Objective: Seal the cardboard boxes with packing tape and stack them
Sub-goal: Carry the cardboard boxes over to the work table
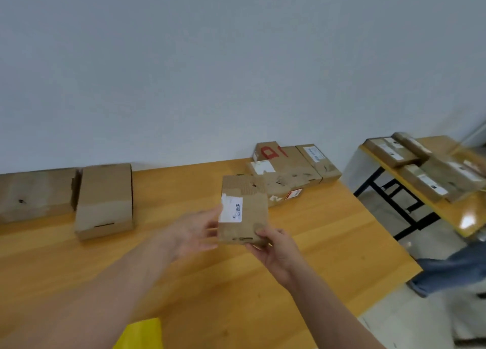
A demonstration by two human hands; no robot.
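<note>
A person holds a small brown cardboard box (244, 214) up over the long orange-brown wooden table (236, 283). The left hand (194, 230) cups the box's left edge between thumb and fingers. The right hand (273, 251) pinches the near right corner, with the thumb on top and the fingers under it. So both hands have hold of the box, and neither is free.

The step looks like getting this box ready for tape. To do it well, the person should set the box flat on the table first. One hand can then press the flaps shut while the other pulls the tape. The tape should run straight down the seam and fold over both ends. It should be rubbed down hard so that it sticks. No roll of tape shows in the view, so it has to be found first.

A white paper label (231, 209) sits on the top of the box, near its left edge. It has small dark print and a round mark, but they are too blurry to read.

By the wall lies a group of brown cardboard boxes (289, 175). One has big red marks (271, 151) like letters, which cannot be read for sure. The boxes also carry white labels with print too small to read. Two plain brown cardboard boxes (105, 201) sit to the left.
</note>
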